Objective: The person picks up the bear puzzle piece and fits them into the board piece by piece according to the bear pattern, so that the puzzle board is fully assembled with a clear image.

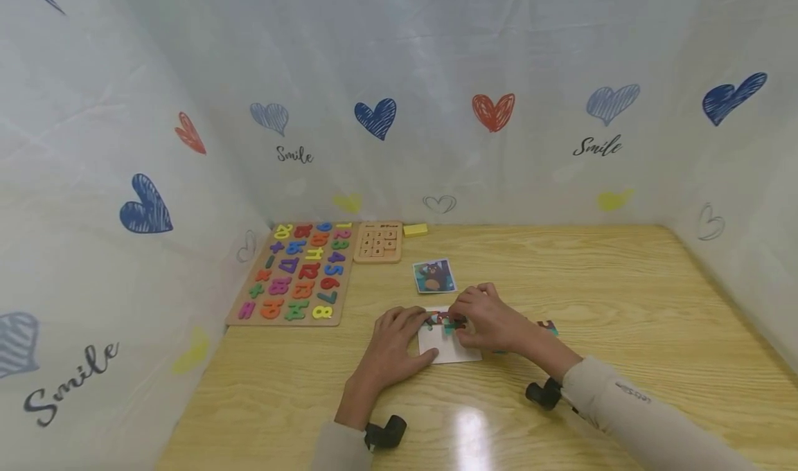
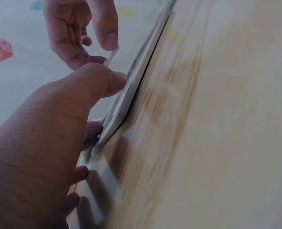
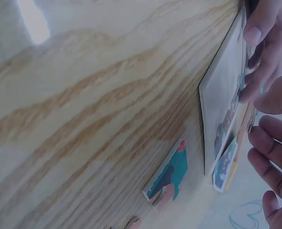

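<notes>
A white puzzle board (image 1: pixel 450 353) lies on the table before me, with colourful jigsaw pieces (image 1: pixel 433 318) along its far edge. My left hand (image 1: pixel 393 350) rests on the board's left side, fingers extended toward the far corner and thumb over the surface. Above the board's right half, my right hand (image 1: pixel 492 322) pinches a thin puzzle piece (image 2: pixel 111 56) between thumb and fingers. The hand hides most of that piece in the head view. Right of the board lies a loose teal puzzle piece (image 3: pixel 176 171), partly behind my right forearm in the head view.
A picture card (image 1: pixel 435 276) of a brown animal lies beyond the board. Farther left are a number board (image 1: pixel 293 277) with bright numerals and a small wooden number puzzle (image 1: pixel 377 242). A yellow block (image 1: pixel 415 230) sits by the back curtain (image 1: pixel 436 166).
</notes>
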Available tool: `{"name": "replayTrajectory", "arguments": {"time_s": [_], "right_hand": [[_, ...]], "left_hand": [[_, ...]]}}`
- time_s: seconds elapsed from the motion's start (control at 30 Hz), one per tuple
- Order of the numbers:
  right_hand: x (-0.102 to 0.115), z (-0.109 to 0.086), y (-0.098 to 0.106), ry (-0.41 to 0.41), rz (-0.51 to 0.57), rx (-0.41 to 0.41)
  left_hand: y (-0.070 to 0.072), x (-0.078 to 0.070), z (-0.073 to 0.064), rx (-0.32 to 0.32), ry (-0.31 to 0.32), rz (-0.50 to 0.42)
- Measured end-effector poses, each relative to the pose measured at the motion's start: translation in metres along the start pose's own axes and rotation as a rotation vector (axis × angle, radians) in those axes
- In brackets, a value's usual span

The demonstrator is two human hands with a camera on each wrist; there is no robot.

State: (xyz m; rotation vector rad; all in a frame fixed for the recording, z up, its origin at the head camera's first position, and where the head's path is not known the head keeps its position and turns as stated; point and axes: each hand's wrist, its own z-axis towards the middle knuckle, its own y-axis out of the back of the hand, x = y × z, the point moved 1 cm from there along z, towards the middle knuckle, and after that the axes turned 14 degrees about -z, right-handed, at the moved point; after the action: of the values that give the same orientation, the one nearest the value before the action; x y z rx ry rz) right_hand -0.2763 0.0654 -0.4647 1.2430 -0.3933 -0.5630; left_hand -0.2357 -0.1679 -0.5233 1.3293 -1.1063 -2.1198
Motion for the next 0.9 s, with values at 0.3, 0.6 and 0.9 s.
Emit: {"name": "replayTrajectory", "arguments": {"time_s": [0.3,0.6,0.9], "right_hand": [[0.004,0.006,-0.003,0.007,-0.01,-0.009],[0.007,0.011,-0.006,0.032,-0.007,-0.026],[0.01,0.016,-0.013,0.053,-0.024,-0.041]], "left_hand": [[0.0,0.0,0.001,0.007,-0.001,0.007],[0.001,-0.002,0.001,0.011,0.012,-0.005],[0.002,-0.001,0.001,0.005,0.004,-0.012]]}}
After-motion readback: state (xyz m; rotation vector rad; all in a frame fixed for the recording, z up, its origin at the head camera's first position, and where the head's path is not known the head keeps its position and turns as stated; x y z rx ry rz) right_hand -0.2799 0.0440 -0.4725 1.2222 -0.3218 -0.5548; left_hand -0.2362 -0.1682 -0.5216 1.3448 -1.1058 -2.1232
